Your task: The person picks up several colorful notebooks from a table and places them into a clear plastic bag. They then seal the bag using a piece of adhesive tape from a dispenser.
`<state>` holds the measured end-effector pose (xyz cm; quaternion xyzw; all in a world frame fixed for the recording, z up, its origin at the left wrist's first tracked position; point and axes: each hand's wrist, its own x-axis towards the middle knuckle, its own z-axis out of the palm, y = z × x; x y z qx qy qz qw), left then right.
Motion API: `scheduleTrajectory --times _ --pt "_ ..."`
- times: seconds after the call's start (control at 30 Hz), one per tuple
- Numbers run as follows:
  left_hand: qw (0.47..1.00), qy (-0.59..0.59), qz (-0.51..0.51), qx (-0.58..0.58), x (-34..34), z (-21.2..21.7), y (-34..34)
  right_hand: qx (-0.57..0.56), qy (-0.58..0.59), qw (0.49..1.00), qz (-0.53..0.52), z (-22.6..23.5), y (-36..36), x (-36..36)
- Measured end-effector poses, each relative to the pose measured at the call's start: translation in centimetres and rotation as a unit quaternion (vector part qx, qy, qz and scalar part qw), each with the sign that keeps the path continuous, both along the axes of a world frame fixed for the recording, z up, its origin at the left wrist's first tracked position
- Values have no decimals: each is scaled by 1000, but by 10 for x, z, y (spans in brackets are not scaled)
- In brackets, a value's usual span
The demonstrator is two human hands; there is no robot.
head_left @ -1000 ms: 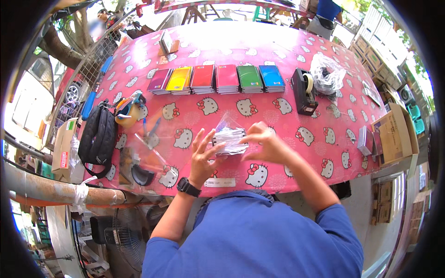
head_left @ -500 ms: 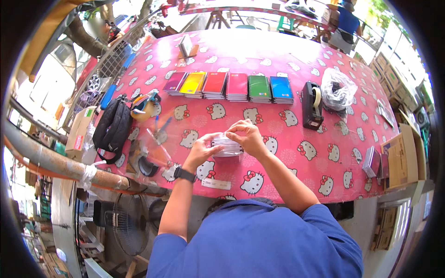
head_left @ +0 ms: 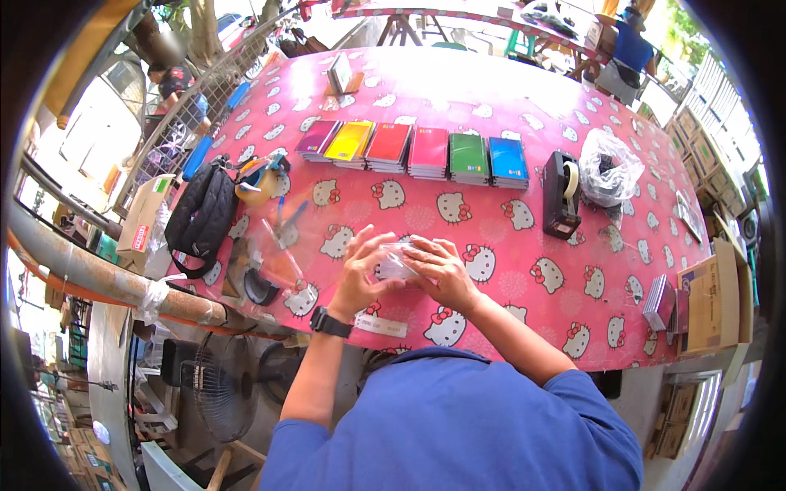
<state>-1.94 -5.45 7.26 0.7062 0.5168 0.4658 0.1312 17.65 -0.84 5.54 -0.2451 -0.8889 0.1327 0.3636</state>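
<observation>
Near the table's front edge, a small stack of notebooks (head_left: 395,263) stands between my two hands, its pale page edges facing up. My left hand (head_left: 364,274), below a black wristwatch, grips its left side with the fingers curved over the far end. From the right, my right hand (head_left: 440,268) lies across the stack with its fingers bent over the top and covers much of it. A row of spiral notebooks lies beyond: purple (head_left: 318,137), yellow (head_left: 350,141), red (head_left: 388,144), pink (head_left: 428,150), green (head_left: 469,155) and blue (head_left: 508,159) piles.
A black tape dispenser (head_left: 562,195) and a clear plastic bag (head_left: 608,168) are on the right. Leftward lie a black bag (head_left: 201,217), pens and clear plastic (head_left: 274,250). More notebooks (head_left: 657,301) stand by a cardboard box (head_left: 712,299). A paper strip (head_left: 381,326) lies in front.
My right hand has gone from a raised fingertip pinch to lying flatter over the stack. My left fingers have lifted and spread along its side. The view has shifted slightly.
</observation>
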Motion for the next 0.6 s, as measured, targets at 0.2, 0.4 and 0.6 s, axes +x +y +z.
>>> scheduleTrajectory --times 0.2,0.4,0.6 --pt "995 -89 18 -29 8 -29 -6 -21 104 994 -17 -2 -6 -10" --pt "983 -141 85 -81 13 -16 4 -372 78 920 -99 23 19 -30" --pt "978 143 137 62 31 -15 -27 -523 90 844 -74 19 46 -29"
